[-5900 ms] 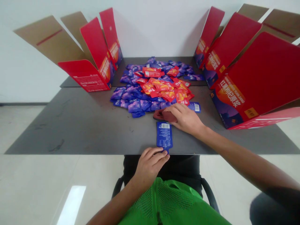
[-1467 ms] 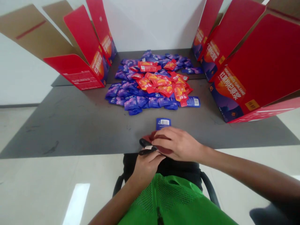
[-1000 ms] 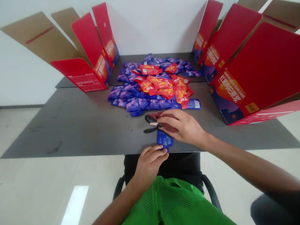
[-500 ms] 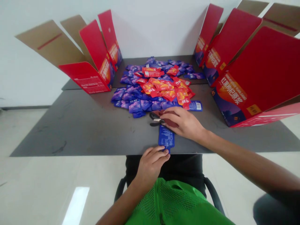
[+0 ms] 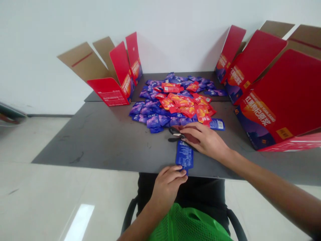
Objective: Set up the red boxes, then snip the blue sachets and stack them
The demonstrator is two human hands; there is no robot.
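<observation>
A blue pouch (image 5: pixel 185 154) printed with white text lies at the table's front edge, its narrow end toward me. My left hand (image 5: pixel 168 185) has its fingers closed over that narrow end. At the pouch's far end, my right hand (image 5: pixel 204 138) grips what look like black-handled scissors (image 5: pixel 175 135), whose handle loops point left; the fingers hide the rest of them. Just beyond my right hand is a heap of blue-purple pouches (image 5: pixel 152 120), with red-orange pouches (image 5: pixel 180 100) on top of it.
Red boxes with raised flaps stand on the grey table (image 5: pixel 107 140): an open box (image 5: pixel 109 92) and another behind it at the left, several at the right, the nearest box (image 5: pixel 283 100) close to my right forearm. A white wall (image 5: pixel 175 33) rises behind.
The whole view has shifted, so the table and boxes appear farther right and lower. Both hands, the scissors and the blue pouch keep nearly the same places on the table.
</observation>
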